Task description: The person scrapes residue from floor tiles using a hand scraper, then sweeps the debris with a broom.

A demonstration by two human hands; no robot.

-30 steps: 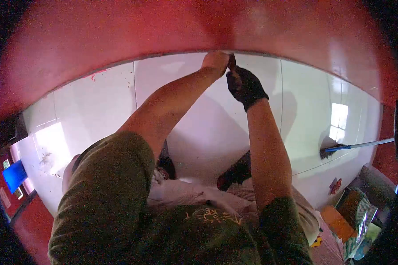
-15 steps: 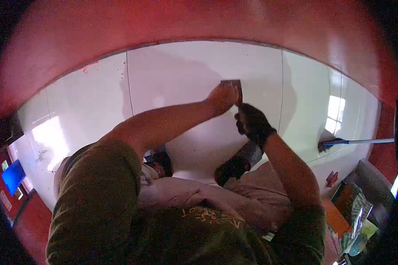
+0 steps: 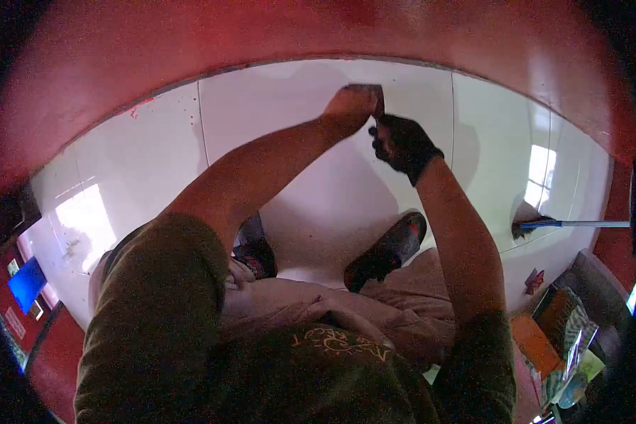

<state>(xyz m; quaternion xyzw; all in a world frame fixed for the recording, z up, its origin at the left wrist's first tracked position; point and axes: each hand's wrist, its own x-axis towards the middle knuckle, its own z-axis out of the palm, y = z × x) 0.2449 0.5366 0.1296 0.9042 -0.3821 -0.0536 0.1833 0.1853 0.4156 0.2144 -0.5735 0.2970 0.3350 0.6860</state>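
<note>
Nearest the camera is the person's olive-green shirt (image 3: 275,367) and, just past it, bent knees in tan trousers (image 3: 374,311), with one dark sandal (image 3: 387,251) resting on the white tiled floor (image 3: 148,155) and the other foot half hidden behind the left arm. Both arms stretch forward over the tiles. The right hand (image 3: 403,143), in a dark glove, is curled closed just beside the left hand; whether it grips anything cannot be told. The bare left hand (image 3: 351,106) is closed round a small flat dark scraper (image 3: 377,99), whose edge shows at the fingertips, pressed down on the tile close to the red wall (image 3: 318,35). Off to the right a blue-handled broom (image 3: 544,225) lies on the floor, well apart from the hands, and colourful packets (image 3: 565,332) sit by the lower right edge.
</note>
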